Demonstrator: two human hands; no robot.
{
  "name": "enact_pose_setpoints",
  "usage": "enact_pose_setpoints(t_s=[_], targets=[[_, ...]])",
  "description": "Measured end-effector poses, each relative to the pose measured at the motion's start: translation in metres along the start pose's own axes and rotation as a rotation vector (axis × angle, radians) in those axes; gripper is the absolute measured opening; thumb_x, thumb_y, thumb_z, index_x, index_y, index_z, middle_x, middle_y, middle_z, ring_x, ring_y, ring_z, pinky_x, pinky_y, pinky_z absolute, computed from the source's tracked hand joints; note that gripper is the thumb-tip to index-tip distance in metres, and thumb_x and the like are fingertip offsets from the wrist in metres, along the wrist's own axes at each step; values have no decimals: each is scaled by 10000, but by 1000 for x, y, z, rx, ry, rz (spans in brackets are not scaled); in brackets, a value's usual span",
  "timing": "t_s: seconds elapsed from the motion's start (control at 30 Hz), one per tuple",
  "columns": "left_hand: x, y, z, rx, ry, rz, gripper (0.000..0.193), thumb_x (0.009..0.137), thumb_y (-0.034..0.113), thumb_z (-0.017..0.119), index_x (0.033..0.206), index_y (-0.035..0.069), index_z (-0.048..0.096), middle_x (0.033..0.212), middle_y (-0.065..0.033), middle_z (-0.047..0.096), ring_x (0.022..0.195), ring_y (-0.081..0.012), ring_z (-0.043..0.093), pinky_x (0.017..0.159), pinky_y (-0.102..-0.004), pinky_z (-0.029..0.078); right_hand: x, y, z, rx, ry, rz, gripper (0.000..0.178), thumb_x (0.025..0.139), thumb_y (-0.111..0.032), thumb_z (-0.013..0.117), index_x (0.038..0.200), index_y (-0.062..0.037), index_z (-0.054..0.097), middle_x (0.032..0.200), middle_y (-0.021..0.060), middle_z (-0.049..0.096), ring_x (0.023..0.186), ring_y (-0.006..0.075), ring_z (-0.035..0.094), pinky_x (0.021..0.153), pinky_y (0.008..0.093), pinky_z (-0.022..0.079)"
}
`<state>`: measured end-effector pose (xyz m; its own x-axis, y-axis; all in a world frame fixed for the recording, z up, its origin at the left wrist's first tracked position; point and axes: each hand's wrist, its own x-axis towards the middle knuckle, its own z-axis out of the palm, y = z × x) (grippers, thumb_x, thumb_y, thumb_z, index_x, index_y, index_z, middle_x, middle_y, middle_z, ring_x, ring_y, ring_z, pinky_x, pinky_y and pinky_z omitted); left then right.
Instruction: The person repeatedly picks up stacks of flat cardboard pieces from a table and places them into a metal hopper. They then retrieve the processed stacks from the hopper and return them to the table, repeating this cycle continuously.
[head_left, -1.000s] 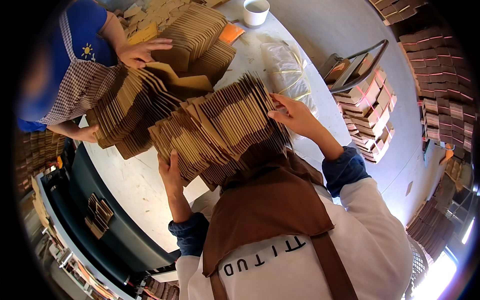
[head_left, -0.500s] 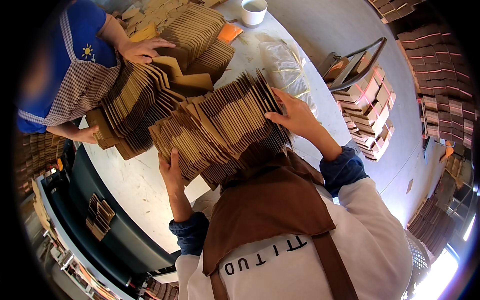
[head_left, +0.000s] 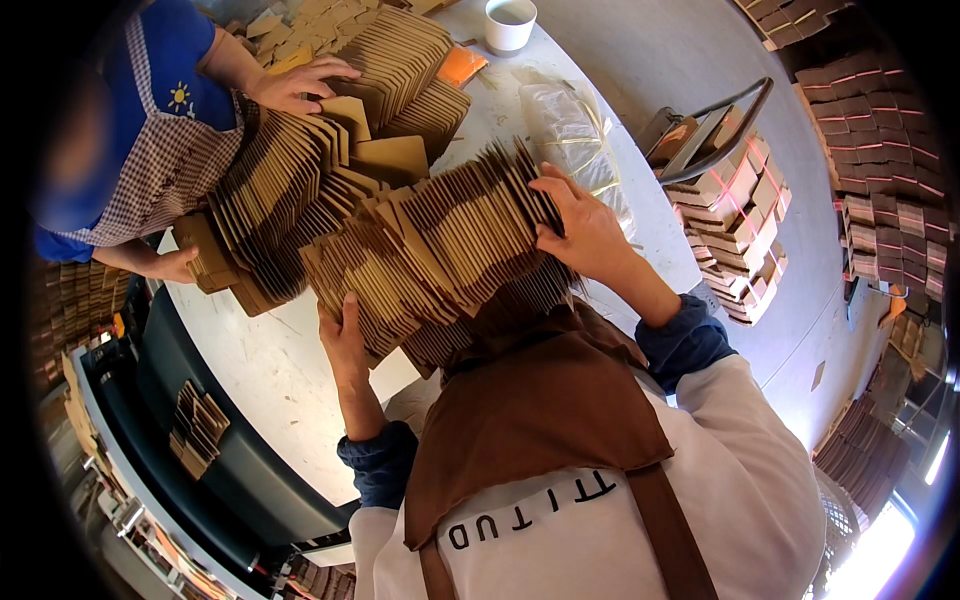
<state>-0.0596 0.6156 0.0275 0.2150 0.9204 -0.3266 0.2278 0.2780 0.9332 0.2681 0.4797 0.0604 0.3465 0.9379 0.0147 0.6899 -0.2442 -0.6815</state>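
A long row of folded brown cardboard pieces [head_left: 450,250], standing on edge and packed side by side, lies in front of my brown apron. Its left end is pressed by my left hand [head_left: 345,340], thumb on the near side and the other fingers hidden underneath. At the right end, my right hand [head_left: 590,228] grips the outermost pieces, fingers over the top edge and thumb on the facing side. Just beyond, a co-worker's hands rest on another row of folded cardboard [head_left: 275,190], touching my row at its left.
White table [head_left: 270,385] beneath. At its far side are a white cup [head_left: 509,30], an orange packet [head_left: 462,66] and a clear plastic bag [head_left: 570,135]. A hand cart with bundled cardboard [head_left: 735,220] stands on the floor to the right. A dark conveyor belt [head_left: 240,440] runs at left.
My right hand has shifted slightly up along the row's right end, its fingers re-placed over the edge. The co-worker's upper hand has moved a little to the right. My left hand stays put.
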Motion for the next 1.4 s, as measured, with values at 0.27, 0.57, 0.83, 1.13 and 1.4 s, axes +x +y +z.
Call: enact_pose_setpoints(t_s=[0.27, 0.57, 0.83, 1.13, 1.4], targets=[[0, 1, 1, 9, 1, 21, 428, 970, 244, 569, 1265, -42, 449, 1047, -121, 638, 862, -163, 651, 700, -284, 552, -4, 13, 4, -154, 90, -120, 264, 782, -67, 585, 1045, -89, 603, 1389, 224, 457, 1097, 393, 568, 930, 439, 470], [1, 2, 2, 10, 0, 19, 435, 969, 244, 571, 1262, -48, 438, 1044, -128, 638, 852, -164, 653, 695, -282, 556, -5, 3, 6, -180, 152, -33, 313, 809, -288, 674, 1032, -72, 639, 1379, 241, 459, 1081, 425, 573, 918, 461, 474], [0, 4, 1, 22, -10, -12, 405, 983, 232, 544, 1274, -39, 466, 1098, -113, 627, 922, -173, 636, 768, -290, 536, -4, -4, 9, -243, 148, 26, 566, 759, -520, 712, 1043, -36, 633, 1384, 255, 448, 1088, 443, 565, 928, 484, 457], [-2, 6, 3, -3, -14, -3, 404, 986, 229, 540, 1279, -38, 467, 1102, -114, 627, 928, -173, 633, 766, -293, 534, -3, -9, 12, -351, 145, 39, 623, 729, -547, 715, 1070, -35, 613, 1394, 261, 422, 1079, 433, 556, 955, 495, 422], [0, -1, -2, 6, -12, 14, 414, 982, 235, 547, 1279, -41, 466, 1097, -110, 627, 927, -167, 626, 770, -290, 523, -1, -13, 10, -226, 184, 20, 339, 763, -205, 673, 1068, -85, 585, 1404, 245, 407, 1172, 412, 500, 986, 474, 397]])
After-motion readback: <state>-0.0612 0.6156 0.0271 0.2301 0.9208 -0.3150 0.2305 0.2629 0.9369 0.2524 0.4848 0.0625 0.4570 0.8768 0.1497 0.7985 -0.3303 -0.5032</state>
